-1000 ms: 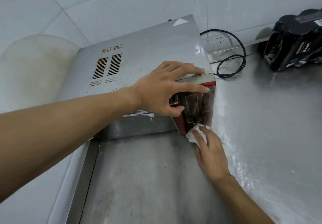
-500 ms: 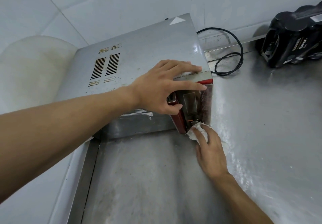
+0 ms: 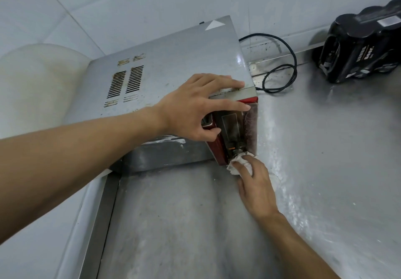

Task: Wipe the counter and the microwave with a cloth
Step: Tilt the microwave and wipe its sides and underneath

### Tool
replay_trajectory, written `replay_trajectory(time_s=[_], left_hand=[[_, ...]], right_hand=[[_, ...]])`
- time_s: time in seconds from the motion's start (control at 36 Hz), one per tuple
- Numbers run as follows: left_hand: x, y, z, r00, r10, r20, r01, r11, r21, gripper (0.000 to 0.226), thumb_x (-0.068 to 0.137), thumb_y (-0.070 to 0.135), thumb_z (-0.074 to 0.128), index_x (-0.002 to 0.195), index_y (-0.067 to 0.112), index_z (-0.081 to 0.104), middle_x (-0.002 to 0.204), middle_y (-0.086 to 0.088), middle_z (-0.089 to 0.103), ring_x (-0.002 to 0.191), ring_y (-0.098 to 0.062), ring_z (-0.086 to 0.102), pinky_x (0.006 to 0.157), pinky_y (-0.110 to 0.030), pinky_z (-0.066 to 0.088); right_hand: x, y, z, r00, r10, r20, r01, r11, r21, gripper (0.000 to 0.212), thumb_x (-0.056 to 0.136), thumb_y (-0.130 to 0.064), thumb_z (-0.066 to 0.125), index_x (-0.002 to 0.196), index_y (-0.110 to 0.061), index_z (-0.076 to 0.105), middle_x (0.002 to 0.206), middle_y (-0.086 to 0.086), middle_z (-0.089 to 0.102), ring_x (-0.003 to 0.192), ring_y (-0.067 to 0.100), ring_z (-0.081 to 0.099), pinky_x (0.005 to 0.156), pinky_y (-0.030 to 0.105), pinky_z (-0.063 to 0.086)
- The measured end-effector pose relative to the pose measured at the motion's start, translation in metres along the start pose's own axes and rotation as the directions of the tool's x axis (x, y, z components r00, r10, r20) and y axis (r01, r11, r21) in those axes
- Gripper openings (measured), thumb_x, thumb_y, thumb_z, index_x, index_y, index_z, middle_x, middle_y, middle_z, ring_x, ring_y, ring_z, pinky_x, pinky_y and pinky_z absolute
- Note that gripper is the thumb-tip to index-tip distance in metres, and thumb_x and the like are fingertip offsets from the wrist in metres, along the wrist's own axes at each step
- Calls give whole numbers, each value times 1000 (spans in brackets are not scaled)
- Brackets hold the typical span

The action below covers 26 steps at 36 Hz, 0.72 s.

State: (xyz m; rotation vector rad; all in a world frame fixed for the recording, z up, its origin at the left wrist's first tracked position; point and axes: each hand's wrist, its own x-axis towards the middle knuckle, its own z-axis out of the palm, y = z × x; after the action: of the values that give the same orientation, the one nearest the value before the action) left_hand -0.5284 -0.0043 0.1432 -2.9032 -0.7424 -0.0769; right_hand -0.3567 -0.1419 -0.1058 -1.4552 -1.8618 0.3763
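- black wrapped pack (image 3: 364,46), two o'clock: pale lettering on its side, lowest word seemingly "Beer"; the rest too blurred.
- microwave (image 3: 173,62), twelve o'clock: white triangle sticker (image 3: 213,25) on top, no legible lettering.

Lighting's bright, flat and cool white, coming from overhead somewhere out of shot. The microwave (image 3: 173,66) top has an even sheen, with one small hot spot on its right edge. Right of the microwave, the counter (image 3: 325,170) shows a long, streaky glare band. In front of it the steel goes dull, with soft smeary shadows under both arms. The microwave's front panel is dark and murky. The cloth (image 3: 239,165) held by the right hand (image 3: 256,189) at its bottom corner is almost blown out. There's strong fisheye: the wall (image 3: 130,1) tile lines behind the microwave slant hard, and the left forearm (image 3: 65,159) balloons. It's slightly soft overall.
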Motion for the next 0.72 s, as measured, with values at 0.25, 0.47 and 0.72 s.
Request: replay_trajectory(time_s=[0.25,0.47,0.72], left_hand=[[0,1,0,1000,-8,6,8,1000,15,69,81,39,71,148,34,58,161,-6,42,150,-30,39,114,-55,36],[0,1,0,1000,-9,11,9,1000,23,69,81,39,72,148,34,57,162,-6,41,150,-30,38,115,-55,35],[0,2,-1,1000,-15,15,15,1000,21,69,80,38,71,148,34,57,162,-6,41,150,-29,38,115,-55,35]], right_hand=[[16,-8,4,999,45,17,-45,999,18,68,72,15,74,133,-14,61,140,17,54,123,36,52,92,48,57],[7,4,-1,998,-59,-15,60,994,89,53,80,10,75,126,-13,65,132,16,59,119,35,55,98,47,53],[11,0,12,991,100,85,-105,993,59,47,107,-44,33,147,-26,52,156,-6,37,142,10,31,112,17,27]])
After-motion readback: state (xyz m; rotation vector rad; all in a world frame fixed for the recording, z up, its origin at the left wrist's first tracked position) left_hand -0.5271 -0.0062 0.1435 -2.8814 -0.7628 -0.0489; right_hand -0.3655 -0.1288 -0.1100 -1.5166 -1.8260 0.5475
